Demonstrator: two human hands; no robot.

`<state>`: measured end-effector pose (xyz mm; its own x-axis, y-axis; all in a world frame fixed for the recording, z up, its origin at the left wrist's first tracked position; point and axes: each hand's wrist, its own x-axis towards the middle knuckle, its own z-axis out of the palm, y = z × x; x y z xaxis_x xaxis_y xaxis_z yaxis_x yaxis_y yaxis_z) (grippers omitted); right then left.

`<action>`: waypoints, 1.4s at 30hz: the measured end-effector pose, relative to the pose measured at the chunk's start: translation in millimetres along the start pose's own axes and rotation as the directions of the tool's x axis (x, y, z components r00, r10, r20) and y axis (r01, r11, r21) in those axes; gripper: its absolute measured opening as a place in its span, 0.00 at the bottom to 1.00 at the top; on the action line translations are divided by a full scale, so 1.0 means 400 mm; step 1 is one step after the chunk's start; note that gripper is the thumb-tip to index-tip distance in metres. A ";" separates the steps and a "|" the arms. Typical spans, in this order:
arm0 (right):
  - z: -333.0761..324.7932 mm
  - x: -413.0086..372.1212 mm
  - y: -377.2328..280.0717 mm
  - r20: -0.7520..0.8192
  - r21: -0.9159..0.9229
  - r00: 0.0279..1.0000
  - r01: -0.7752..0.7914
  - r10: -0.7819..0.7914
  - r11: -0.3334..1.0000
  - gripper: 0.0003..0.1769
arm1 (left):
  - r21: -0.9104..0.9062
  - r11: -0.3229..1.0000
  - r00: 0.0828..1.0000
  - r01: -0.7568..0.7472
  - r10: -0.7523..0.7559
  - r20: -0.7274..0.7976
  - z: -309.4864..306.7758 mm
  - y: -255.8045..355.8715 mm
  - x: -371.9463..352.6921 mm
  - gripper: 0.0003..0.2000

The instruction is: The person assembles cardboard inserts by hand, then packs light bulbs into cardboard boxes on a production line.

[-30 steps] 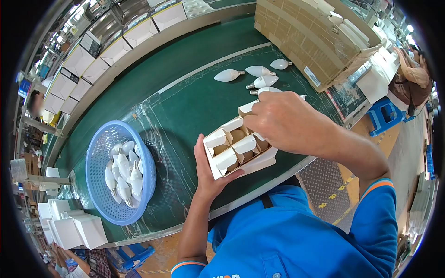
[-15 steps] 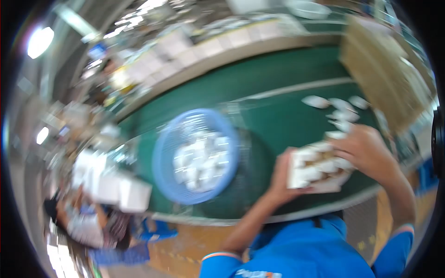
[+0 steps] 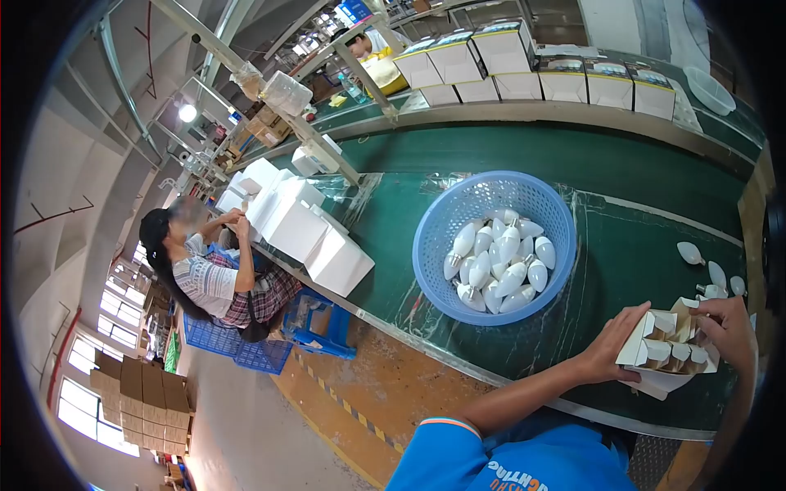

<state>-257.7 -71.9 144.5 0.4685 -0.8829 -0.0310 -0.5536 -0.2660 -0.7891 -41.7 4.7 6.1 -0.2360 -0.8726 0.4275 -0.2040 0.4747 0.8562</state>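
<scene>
Swung leftward: head view. One carton point(image 3: 679, 352), above green table point(image 3: 393, 245), grasped by left hand point(image 3: 610, 348); right hand point(image 3: 733, 323) at its right end, grip cannot be told. Blue basket point(image 3: 508, 193) of bulbs: one. Loose bulbs point(image 3: 690, 253) beyond carton: four visible.

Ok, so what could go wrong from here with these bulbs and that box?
Loose bulbs lie on the table near the right hand, so a stray knock might send one rolling. The card flaps stick up from the box and could bend or snag if pushed. In the basket, more bulbs lie piled against each other, so a hard bump might scratch or crack some.
</scene>
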 end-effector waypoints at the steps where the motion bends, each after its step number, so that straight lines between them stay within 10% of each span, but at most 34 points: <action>1: -0.004 0.006 0.001 0.014 0.034 1.000 0.004 -0.004 0.999 0.08 | -0.001 1.000 1.000 -0.008 0.008 -0.004 0.000 0.001 0.000 0.61; 15: -0.025 0.160 0.050 0.386 -0.354 0.903 -0.043 0.188 0.934 0.09 | -0.005 1.000 1.000 0.014 -0.014 0.016 -0.008 0.012 0.000 0.60; 21: -0.019 0.148 0.139 0.592 0.004 0.805 -0.047 0.036 0.999 0.18 | 0.038 0.997 0.997 -0.069 0.070 -0.027 -0.002 -0.032 -0.013 0.57; 32: 0.040 0.053 0.171 0.267 0.470 0.941 -0.314 0.206 0.825 0.17 | -0.037 0.986 0.987 0.163 -0.162 0.024 -0.001 -0.014 -0.014 0.62; 37: 0.043 0.047 0.151 0.012 0.679 0.984 -0.140 0.180 0.721 0.19 | 0.118 0.983 0.989 0.143 -0.139 -0.040 -0.008 0.037 -0.003 0.62; 39: 0.029 0.037 0.127 0.008 0.648 0.983 -0.145 0.184 0.748 0.20 | -0.311 0.919 0.956 0.243 -0.281 -0.081 -0.006 0.051 -0.004 0.60; 42: 0.013 0.022 0.087 -0.019 0.511 0.973 -0.188 0.230 0.839 0.20 | -0.375 0.890 0.939 0.261 -0.324 -0.117 -0.021 0.063 -0.012 0.59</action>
<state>-269.3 -86.9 113.7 0.3157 -0.9276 -0.1997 -0.2010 0.1403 -0.9695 -37.9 20.0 28.1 -0.0446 -0.9865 0.1575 0.1135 0.1516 0.9819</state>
